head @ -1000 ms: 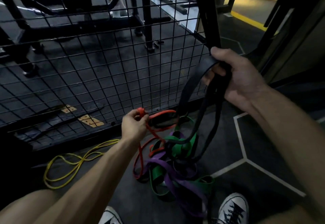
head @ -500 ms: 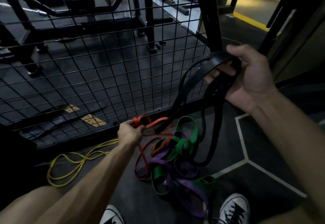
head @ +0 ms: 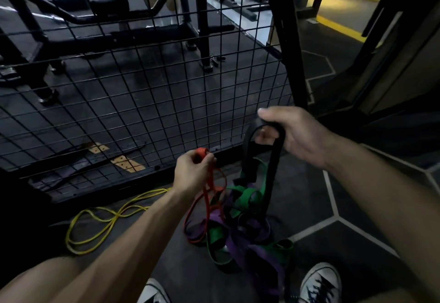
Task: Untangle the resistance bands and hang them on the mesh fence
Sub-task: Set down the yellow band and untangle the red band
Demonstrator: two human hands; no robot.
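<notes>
A tangle of resistance bands lies on the dark floor in front of the black mesh fence [head: 142,93]. My left hand [head: 192,174] pinches the top of the orange band [head: 209,191], which hangs down into the pile. My right hand [head: 295,133] grips the loop of the black band [head: 273,171], lifted above the heap. Green bands [head: 245,198] and purple bands [head: 238,243] stay knotted together on the floor beneath both hands.
A yellow band [head: 100,229] lies loose on the floor to the left. Gym machine frames stand behind the fence. A black post [head: 290,48] rises at the fence's right end. My two white-toed shoes [head: 319,283] are at the bottom edge.
My right hand has dropped lower with the black band, whose loop now hangs narrower. My left hand has lifted the orange band slightly and drawn it away from the black one.
</notes>
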